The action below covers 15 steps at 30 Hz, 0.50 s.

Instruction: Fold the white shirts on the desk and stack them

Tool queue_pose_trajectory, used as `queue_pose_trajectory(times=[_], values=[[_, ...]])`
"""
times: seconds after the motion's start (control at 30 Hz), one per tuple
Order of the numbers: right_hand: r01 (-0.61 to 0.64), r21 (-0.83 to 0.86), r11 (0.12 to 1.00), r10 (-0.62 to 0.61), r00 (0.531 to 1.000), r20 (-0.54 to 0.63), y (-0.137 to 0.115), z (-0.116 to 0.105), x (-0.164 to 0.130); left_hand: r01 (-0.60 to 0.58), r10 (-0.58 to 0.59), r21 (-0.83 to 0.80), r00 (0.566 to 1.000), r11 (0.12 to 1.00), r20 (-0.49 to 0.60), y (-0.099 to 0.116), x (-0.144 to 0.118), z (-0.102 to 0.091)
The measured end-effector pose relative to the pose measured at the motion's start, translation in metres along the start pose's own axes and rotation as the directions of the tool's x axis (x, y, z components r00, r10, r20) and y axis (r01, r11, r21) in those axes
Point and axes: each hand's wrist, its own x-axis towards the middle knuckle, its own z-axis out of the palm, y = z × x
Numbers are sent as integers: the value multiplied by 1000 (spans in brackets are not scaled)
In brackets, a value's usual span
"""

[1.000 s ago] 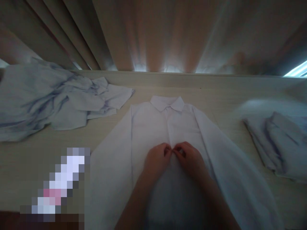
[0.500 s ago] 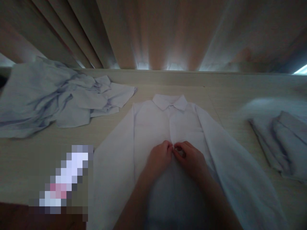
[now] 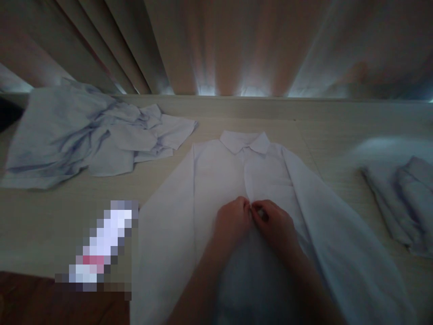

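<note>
Bare left hand [image 3: 233,221]: back up, fingers curled inward, tips pinched. Bare right hand [image 3: 275,221]: thumb and forefinger arched into a small loop, tips pressed close. Fingertips of both hands nearly meet between them; contact unclear. Bare left forearm [image 3: 204,273] and bare right forearm [image 3: 306,273] converge toward the hands from the body side, spreading apart behind the wrists.

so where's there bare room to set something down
The pale surface shows bare between the right shoulder of the white shirt and the folded clothes. Another patch lies left, below the crumpled clothes, beside the pixelated item. It's crowded mid-shirt, where the left hand and right hand meet.
</note>
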Motion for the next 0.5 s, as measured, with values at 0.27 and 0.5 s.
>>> queue_pose_trajectory(times=[0.27, 0.5], values=[[-92, 105, 990, 86, 995, 56, 5, -4, 3, -75, 75, -4, 997, 997, 7, -3, -1, 1], [-62, 71, 996, 59, 998, 35, 6, -3, 1, -28, 23, 172, 999, 985, 32, 1, -6, 0]])
